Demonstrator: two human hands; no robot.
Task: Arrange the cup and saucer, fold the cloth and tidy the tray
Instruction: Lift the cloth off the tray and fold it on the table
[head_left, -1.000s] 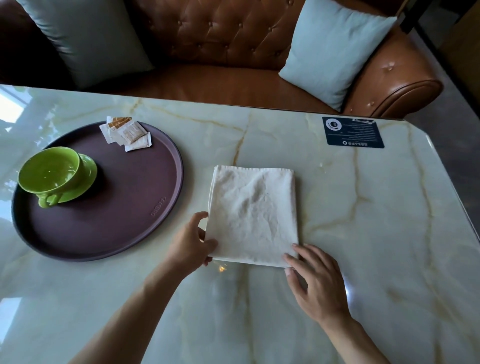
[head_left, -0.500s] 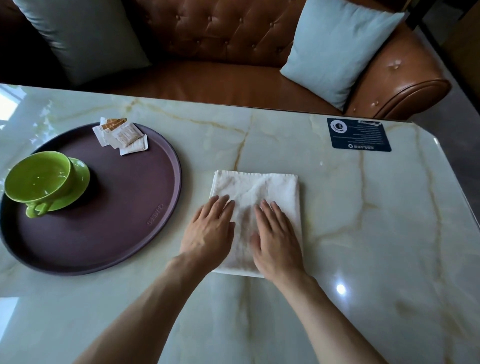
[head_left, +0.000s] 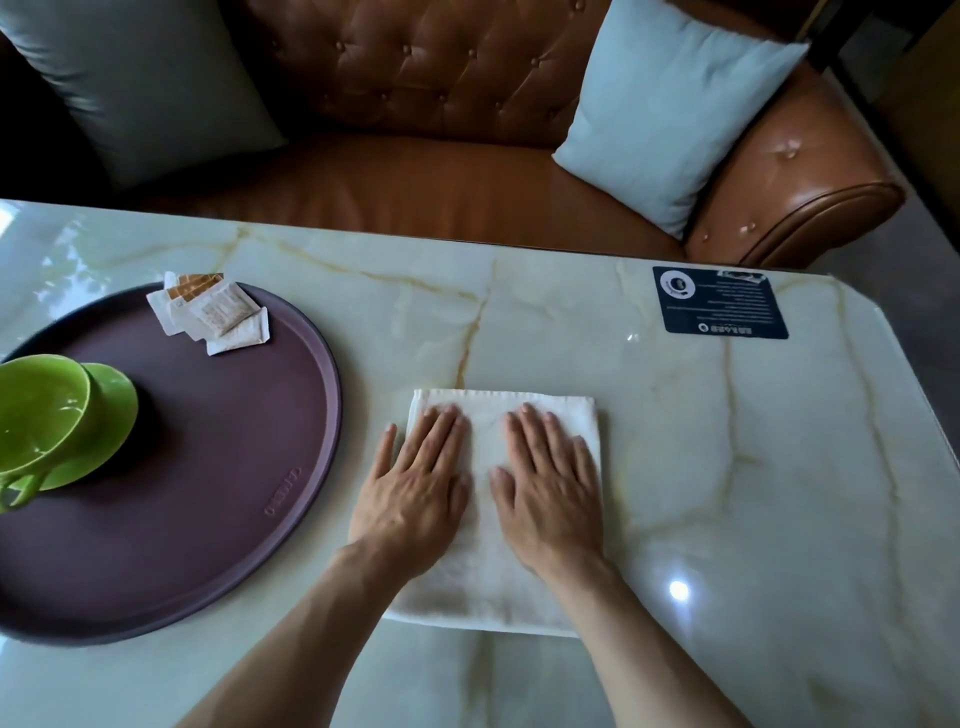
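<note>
Resting on the tray (head_left: 218, 519) at far left, the green cup (head_left: 41, 410) is seen seated on its saucer (head_left: 111, 410). Just right of the tray, the folded cloth (head_left: 545, 415) is pressed flat under the left hand (head_left: 410, 493) and right hand (head_left: 550, 493), fingers extended, nothing gripped. The cloth's long axis runs away from the person, and the left hand is judged nearer for carrying it trayward.

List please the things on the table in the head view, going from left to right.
cup → saucer → packets → tray rim → left hand → right hand, both flat on the cloth → dark card.
</note>
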